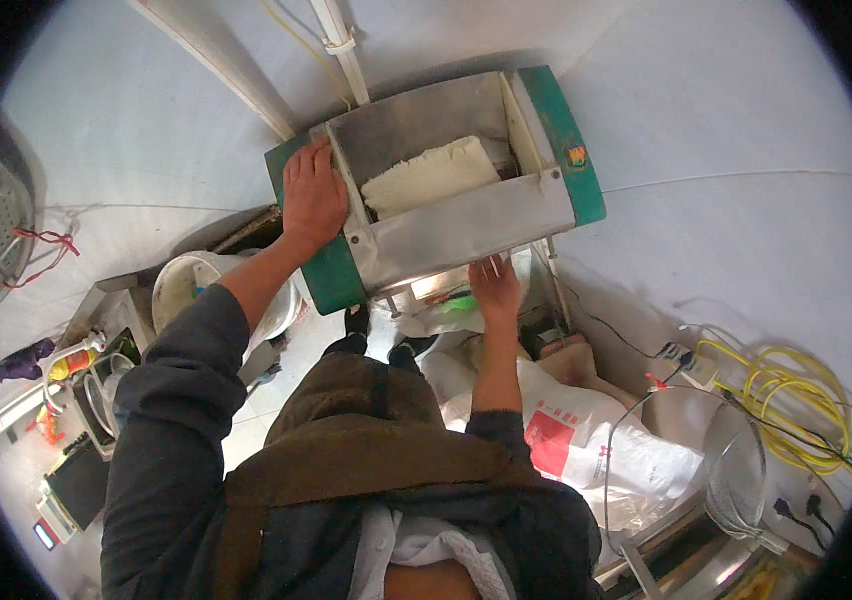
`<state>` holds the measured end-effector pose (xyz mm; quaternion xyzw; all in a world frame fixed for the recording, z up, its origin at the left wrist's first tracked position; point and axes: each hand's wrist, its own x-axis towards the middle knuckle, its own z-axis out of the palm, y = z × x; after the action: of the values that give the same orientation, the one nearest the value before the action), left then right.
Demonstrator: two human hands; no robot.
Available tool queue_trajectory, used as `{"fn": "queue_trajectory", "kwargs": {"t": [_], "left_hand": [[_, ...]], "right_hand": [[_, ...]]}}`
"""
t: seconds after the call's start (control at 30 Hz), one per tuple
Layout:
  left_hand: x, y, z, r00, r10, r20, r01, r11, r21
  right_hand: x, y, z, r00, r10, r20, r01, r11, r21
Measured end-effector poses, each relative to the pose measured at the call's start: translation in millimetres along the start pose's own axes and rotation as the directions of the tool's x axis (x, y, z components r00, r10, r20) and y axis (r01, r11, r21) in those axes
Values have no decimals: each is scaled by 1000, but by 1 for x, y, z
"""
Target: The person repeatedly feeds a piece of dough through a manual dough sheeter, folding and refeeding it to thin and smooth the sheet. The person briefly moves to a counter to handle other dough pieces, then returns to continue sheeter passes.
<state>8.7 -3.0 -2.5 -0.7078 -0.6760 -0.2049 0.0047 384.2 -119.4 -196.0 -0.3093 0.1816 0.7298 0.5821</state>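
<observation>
Left hand (314, 198) laid over the top of the green-ended machine (336, 275), fingers extended and close together, not clamped; right hand (495, 290) raised under its front edge, fingertips partly hidden, so cannot tell whether they grip. Step in hand judged to be tending the dough (431, 178), a pale slab lying tilted inside the metal hopper (471, 232); next move probably calls for steady support and fingers clear of the hopper's interior. Outward: white bucket (178, 292) at left, contents unclear; white sack (601, 440) at lower right, contents hidden.
</observation>
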Motion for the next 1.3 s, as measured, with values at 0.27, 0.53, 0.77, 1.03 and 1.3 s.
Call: {"fn": "queue_trajectory", "kwargs": {"t": [0.27, 0.53, 0.77, 1.03, 1.3], "left_hand": [[3, 3, -3, 999, -10, -47, 9, 1000, -17], [1, -1, -3, 1000, 12, 5, -12, 999, -35], [1, -6, 5, 1000, 26, 7, -26, 1000, -11], [2, -2, 7, 1000, 13, 7, -13, 1000, -12], [2, 0, 2, 999, 9, -40, -9, 1000, -6]], "right_hand": [[121, 47, -1, 850, -393, 351, 495, 370, -786], [134, 56, -31, 894, -351, 279, 418, 426, -802], [114, 51, -55, 937, -303, 176, 323, 551, -769], [26, 32, -86, 886, -456, 84, 343, 522, -781], [-169, 13, 99, 945, -285, -160, -115, 166, -979]]}}
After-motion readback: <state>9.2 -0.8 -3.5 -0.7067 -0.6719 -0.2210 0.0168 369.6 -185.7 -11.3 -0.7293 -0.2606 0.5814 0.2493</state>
